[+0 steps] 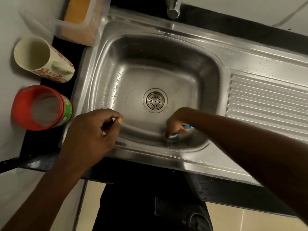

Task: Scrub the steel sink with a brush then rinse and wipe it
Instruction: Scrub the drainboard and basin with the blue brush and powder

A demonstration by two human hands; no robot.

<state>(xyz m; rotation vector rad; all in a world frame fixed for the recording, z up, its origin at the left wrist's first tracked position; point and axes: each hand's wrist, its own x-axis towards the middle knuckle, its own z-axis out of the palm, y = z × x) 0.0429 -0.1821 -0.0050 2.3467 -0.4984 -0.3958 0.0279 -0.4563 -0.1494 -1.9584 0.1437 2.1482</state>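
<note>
The right hand point(176, 125) grips a blue-handled scrubbing brush point(173, 136), its head pressed on the near wall of the stainless steel sink point(191, 42), just short of the round drain strainer point(155, 100). The left hand point(93, 132) hangs loosely curled and empty over the near left rim. Water beads dot the rim and the ribbed drainboard point(266, 100). A floral mug point(43, 60) and a red-rimmed jar point(41, 107) stand on the dark table point(41, 142). The brush bristles are mostly hidden by fingers; the chrome tap point(173, 7) is cut off above.

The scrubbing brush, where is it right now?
The blue brush is in the right hand, pressed against the near wall of the sink basin, just below and right of the drain.
</note>
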